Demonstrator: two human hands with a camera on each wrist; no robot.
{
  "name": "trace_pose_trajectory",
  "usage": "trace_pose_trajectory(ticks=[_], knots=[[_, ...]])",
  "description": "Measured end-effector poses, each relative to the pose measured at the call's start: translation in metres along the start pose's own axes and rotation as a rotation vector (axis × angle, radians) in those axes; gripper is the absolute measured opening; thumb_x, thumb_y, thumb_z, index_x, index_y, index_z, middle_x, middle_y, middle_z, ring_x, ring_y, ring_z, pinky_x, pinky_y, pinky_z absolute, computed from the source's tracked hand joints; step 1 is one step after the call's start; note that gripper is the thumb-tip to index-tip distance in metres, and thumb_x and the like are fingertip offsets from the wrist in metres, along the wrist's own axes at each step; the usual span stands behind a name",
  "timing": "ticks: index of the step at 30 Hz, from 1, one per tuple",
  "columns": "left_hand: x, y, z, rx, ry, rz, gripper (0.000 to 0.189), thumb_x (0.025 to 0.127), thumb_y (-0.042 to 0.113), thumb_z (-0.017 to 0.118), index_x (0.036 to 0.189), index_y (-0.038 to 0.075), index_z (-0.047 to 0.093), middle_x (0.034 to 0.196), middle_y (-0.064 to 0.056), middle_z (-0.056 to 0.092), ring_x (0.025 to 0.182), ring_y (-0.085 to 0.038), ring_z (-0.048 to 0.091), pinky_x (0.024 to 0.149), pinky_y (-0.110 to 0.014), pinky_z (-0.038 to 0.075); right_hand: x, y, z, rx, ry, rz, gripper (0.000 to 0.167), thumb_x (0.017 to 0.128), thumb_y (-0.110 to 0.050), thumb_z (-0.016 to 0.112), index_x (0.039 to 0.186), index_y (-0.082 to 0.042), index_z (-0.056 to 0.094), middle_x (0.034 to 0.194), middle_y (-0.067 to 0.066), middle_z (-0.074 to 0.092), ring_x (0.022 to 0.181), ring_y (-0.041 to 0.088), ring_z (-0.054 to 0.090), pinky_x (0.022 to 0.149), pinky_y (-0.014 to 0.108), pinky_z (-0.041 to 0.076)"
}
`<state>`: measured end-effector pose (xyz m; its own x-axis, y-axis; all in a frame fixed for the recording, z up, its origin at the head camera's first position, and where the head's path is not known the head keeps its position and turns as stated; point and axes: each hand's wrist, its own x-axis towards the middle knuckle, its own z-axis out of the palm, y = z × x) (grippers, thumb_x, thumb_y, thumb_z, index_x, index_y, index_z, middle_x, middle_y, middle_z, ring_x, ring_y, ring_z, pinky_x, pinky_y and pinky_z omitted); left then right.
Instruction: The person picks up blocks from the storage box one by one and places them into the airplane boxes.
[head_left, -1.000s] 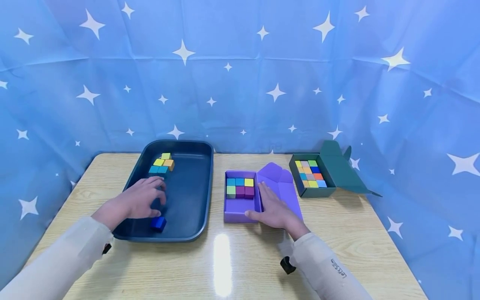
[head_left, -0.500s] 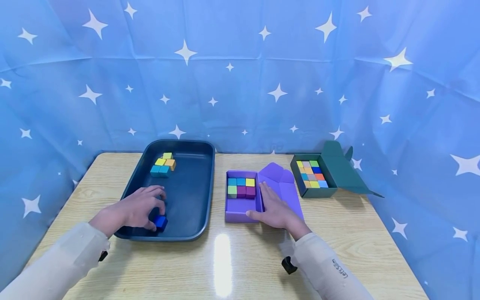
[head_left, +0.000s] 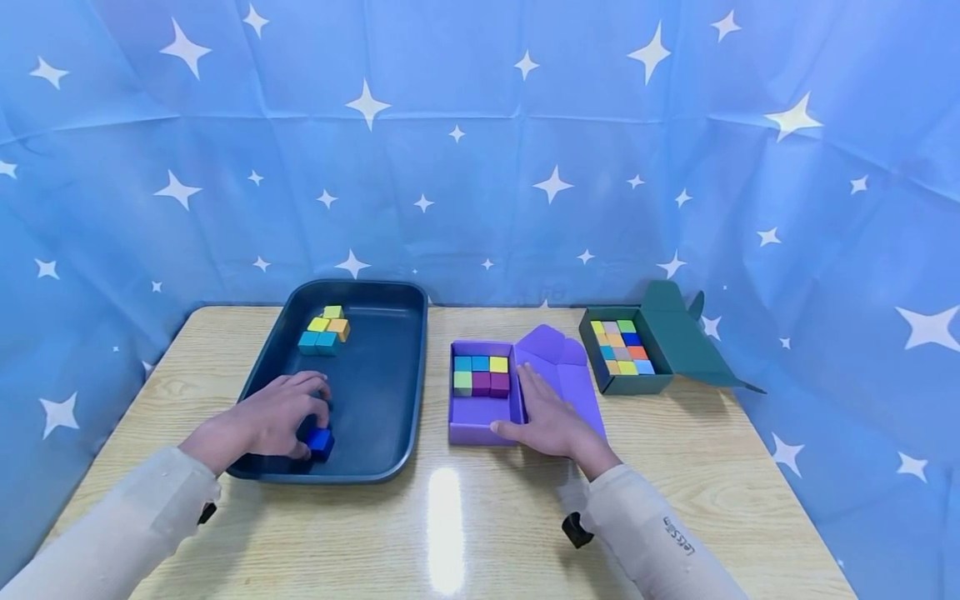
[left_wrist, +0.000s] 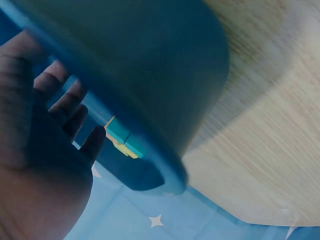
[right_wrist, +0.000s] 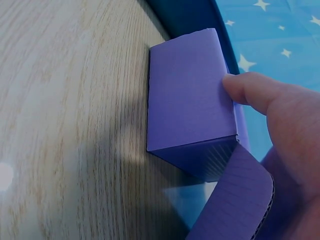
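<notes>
One dark blue cube at the near end of the tray, left grip pinching it per head view; left wrist view misses the cube, shows tray outer wall. Right grip, fingers straight, rests on the purple box; its six cubes show only in head view, right wrist view gets thumb on front edge

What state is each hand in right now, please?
Left hand: closed, thumb and fingers curled round the blue cube.
Right hand: open, resting on the purple box's side.
</notes>
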<state>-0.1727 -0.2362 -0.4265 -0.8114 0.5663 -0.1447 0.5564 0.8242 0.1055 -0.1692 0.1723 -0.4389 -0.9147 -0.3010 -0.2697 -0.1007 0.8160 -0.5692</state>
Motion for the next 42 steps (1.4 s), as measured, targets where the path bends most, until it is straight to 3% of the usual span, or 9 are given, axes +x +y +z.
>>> trace_pose_trajectory(ticks=[8,14,21,27,32,42], knots=[[0.007,0.0,-0.024,0.026,0.091,-0.039,0.027,0.069,0.033,0.087,0.088,0.022,0.071,0.127,-0.009,0.058,0.133,-0.037,0.038,0.105,-0.064,0.036,0.002,0.0,0.0,0.0,-0.002,-0.005,0.103,0.087,-0.056,0.061,0.157,-0.012,0.0,0.166,0.008,-0.004,0.153,0.032,0.0,0.119,0.064,0.011],[0.018,0.004,-0.048,0.041,0.158,-0.02,0.026,0.071,0.03,0.086,0.09,0.021,0.071,0.13,-0.01,0.057,0.134,-0.035,0.038,0.105,-0.063,0.037,0.004,0.001,0.0,-0.004,-0.002,0.002,0.104,0.087,-0.058,0.06,0.157,-0.012,-0.001,0.166,0.008,-0.004,0.153,0.032,-0.001,0.119,0.063,0.011],[0.044,0.018,-0.067,0.053,0.21,0.007,0.027,0.074,0.033,0.083,0.093,0.018,0.071,0.132,-0.011,0.057,0.139,-0.035,0.033,0.109,-0.061,0.034,0.005,0.001,-0.001,-0.033,0.003,0.012,0.104,0.086,-0.06,0.059,0.157,-0.012,0.0,0.166,0.008,-0.003,0.153,0.032,0.001,0.118,0.065,0.011],[0.067,0.039,-0.086,0.056,0.212,0.02,0.028,0.078,0.037,0.079,0.097,0.018,0.072,0.137,-0.009,0.053,0.143,-0.032,0.029,0.113,-0.057,0.031,0.005,0.0,-0.003,-0.052,0.001,0.018,0.104,0.086,-0.062,0.058,0.158,-0.013,0.001,0.166,0.008,-0.002,0.153,0.032,0.002,0.118,0.066,0.011],[0.091,0.066,-0.096,0.063,0.212,0.043,0.03,0.079,0.041,0.078,0.098,0.018,0.071,0.139,-0.007,0.052,0.143,-0.03,0.029,0.116,-0.054,0.031,0.005,0.002,-0.004,-0.057,0.001,0.026,0.104,0.086,-0.062,0.059,0.158,-0.013,0.001,0.166,0.008,-0.002,0.153,0.033,0.002,0.118,0.066,0.01],[0.141,0.116,-0.082,0.098,0.121,0.088,0.037,0.08,0.046,0.076,0.106,0.02,0.072,0.139,0.0,0.052,0.144,-0.022,0.028,0.12,-0.046,0.027,0.007,0.006,-0.006,-0.072,-0.009,0.045,0.102,0.087,-0.061,0.058,0.158,-0.015,0.0,0.166,0.008,-0.002,0.153,0.033,0.002,0.117,0.067,0.01]])
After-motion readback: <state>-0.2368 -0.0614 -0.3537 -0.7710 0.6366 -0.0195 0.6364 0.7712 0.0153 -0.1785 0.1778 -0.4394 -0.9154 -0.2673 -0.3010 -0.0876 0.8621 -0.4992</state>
